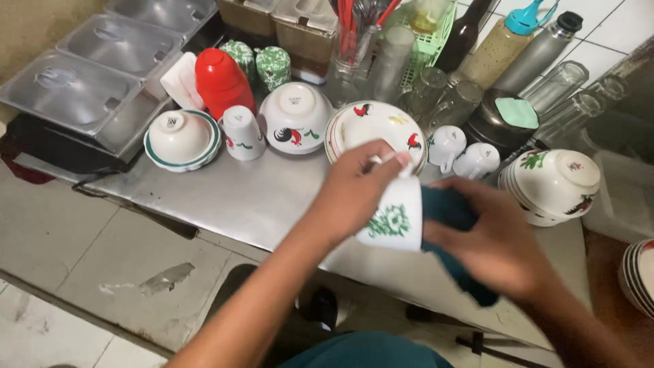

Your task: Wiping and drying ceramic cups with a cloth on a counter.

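Observation:
My left hand (354,187) grips a white cup (392,221) with a green flower print by its handle, held on its side over the steel counter's front edge. My right hand (497,242) holds a dark teal cloth (446,211) pressed into the cup's mouth. Part of the cloth hangs down below my right hand.
On the steel counter (238,197) stand upturned rooster bowls (294,117), a plate (378,126), small white cups (463,153), stacked bowls (552,184), a red lidded jug (219,82), glasses and bottles at the back. Lidded steel pans (75,88) sit at the left. Tiled floor lies below.

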